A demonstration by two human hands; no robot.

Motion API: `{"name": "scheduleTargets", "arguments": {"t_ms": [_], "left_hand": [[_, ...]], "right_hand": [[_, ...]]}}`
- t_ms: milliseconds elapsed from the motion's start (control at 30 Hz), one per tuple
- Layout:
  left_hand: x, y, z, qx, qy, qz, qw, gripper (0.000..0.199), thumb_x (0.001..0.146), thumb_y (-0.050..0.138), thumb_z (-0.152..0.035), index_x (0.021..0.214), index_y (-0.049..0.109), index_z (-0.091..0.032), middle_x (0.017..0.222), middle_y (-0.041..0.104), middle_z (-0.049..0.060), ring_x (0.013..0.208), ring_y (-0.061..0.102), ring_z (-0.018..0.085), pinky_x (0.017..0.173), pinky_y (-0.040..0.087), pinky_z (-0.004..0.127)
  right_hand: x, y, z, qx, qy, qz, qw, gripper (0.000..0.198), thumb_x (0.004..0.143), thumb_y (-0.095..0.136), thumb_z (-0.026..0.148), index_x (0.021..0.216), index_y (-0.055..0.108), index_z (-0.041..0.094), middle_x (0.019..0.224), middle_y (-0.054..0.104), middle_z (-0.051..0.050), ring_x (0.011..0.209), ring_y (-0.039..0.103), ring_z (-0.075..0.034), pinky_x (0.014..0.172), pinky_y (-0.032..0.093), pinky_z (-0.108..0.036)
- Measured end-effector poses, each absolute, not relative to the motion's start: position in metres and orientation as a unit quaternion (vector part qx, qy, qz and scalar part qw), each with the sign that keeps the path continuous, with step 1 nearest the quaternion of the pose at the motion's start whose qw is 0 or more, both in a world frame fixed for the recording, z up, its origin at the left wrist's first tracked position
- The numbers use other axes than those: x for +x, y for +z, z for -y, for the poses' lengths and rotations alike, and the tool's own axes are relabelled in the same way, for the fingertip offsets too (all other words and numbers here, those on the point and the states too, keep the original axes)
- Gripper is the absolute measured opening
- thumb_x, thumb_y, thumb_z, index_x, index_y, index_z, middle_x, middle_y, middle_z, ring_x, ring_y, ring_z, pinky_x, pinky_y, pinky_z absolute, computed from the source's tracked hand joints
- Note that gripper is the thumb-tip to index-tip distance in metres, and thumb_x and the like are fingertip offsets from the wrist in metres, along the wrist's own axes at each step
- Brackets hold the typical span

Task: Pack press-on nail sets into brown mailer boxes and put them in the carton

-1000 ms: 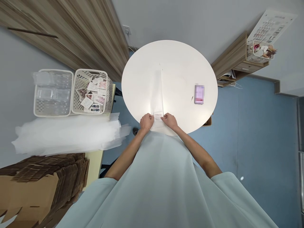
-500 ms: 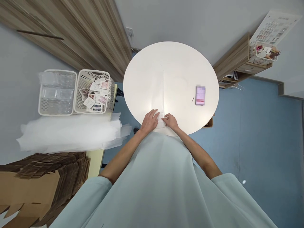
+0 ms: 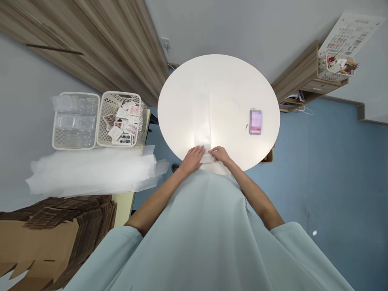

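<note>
A long, thin strip of whitish translucent packing sheet [image 3: 202, 121] lies lengthwise on the round white table [image 3: 236, 81], its near end close to the table's front edge. My left hand [image 3: 193, 159] rests flat across the left side of that near end, fingers stretched out. At the strip's right edge, my right hand [image 3: 220, 154] has thumb and fingers pinched together on the sheet. The near end looks doubled or folded, though whether something lies inside I cannot tell.
A phone [image 3: 256, 122] lies on the table's right side. To the left stand a basket of clear plastic packs [image 3: 55, 129], a basket of cards [image 3: 103, 139], a stack of white sheets [image 3: 91, 169] and flattened cardboard boxes [image 3: 39, 242]. A wooden cabinet [image 3: 298, 74] stands at right.
My left hand has slid slightly toward me, its fingers lying flatter and closer together. My right hand has shifted a little to the right, still pinching the sheet's edge.
</note>
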State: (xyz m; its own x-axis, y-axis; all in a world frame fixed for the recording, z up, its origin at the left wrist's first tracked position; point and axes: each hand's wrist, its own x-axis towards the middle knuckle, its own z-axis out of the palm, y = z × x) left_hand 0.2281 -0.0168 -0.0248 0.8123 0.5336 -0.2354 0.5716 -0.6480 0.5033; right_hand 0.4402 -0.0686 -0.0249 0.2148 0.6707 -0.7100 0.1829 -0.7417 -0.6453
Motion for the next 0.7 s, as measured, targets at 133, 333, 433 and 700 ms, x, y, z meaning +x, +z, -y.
{"name": "scheduleTargets", "arguments": {"t_ms": [133,333,433,700], "left_hand": [[0.228,-0.024,0.016,0.904,-0.017,-0.307,0.299,0.068,0.087,0.066,-0.016,0.154,0.054,-0.02,0.165,0.05,0.015,0.153,0.046,0.034,0.126,0.036,0.053],[0.226,-0.02,0.01,0.89,-0.005,-0.318,0.328,0.062,0.088,0.066,-0.023,0.15,0.06,-0.023,0.162,0.055,0.012,0.148,0.051,0.035,0.125,0.037,0.054],[0.227,-0.02,0.004,0.871,0.006,-0.334,0.36,0.06,0.087,0.066,-0.025,0.148,0.063,-0.024,0.16,0.057,0.01,0.147,0.052,0.034,0.126,0.037,0.054],[0.226,-0.018,-0.012,0.736,0.073,-0.439,0.509,0.056,0.093,0.065,-0.038,0.147,0.062,-0.022,0.147,0.069,0.008,0.137,0.063,0.031,0.121,0.048,0.045]], "right_hand": [[0.448,-0.019,0.074,-0.751,0.519,0.363,0.189,0.014,0.1,0.065,0.034,0.098,0.062,0.02,0.09,0.077,-0.003,0.059,0.067,-0.014,0.066,0.055,-0.028],[0.451,-0.008,0.091,-0.685,0.339,0.626,0.156,0.057,0.089,0.053,0.009,0.143,0.055,0.025,0.165,0.049,-0.01,0.081,0.068,-0.019,0.074,0.058,-0.037],[0.449,-0.01,0.092,-0.658,0.352,0.648,0.155,0.056,0.088,0.052,0.009,0.142,0.056,0.026,0.166,0.047,-0.008,0.076,0.065,-0.017,0.069,0.056,-0.035],[0.452,-0.017,0.074,-0.677,0.398,0.578,0.225,0.033,0.099,0.057,0.032,0.131,0.062,0.027,0.127,0.074,-0.003,0.076,0.064,-0.019,0.076,0.053,-0.034]]}}
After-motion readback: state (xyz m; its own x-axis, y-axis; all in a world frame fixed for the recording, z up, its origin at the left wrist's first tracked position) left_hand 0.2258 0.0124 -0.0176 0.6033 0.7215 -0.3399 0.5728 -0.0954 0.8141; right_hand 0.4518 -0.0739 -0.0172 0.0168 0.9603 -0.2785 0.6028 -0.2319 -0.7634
